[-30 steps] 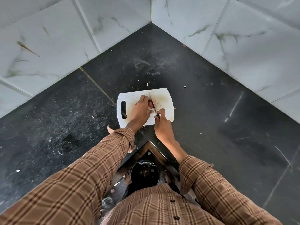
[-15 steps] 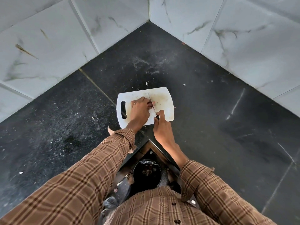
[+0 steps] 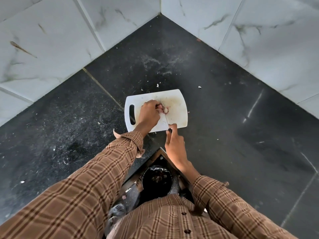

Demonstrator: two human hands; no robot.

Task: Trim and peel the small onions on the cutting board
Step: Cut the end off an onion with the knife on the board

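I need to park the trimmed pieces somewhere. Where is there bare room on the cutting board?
The cutting board is bare on its right part, between the knife and the right edge, and along the far edge. It is crowded in the middle, where the left hand holds the onion at the blade, and at the near edge by the right hand.

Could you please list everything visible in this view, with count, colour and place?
cutting board: one, white, on the counter's middle, handle slot to the left
small onion: one seen, reddish, on the board under the left fingers
knife: one, thin blade beside the onion, dark handle
counter: one, black, speckled with scraps
wall tiles: white marble, behind the counter on both sides
bin: one, black, below the counter edge, peelings inside
left hand: holds the onion
right hand: grips the knife handle
sleeves: two, brown plaid
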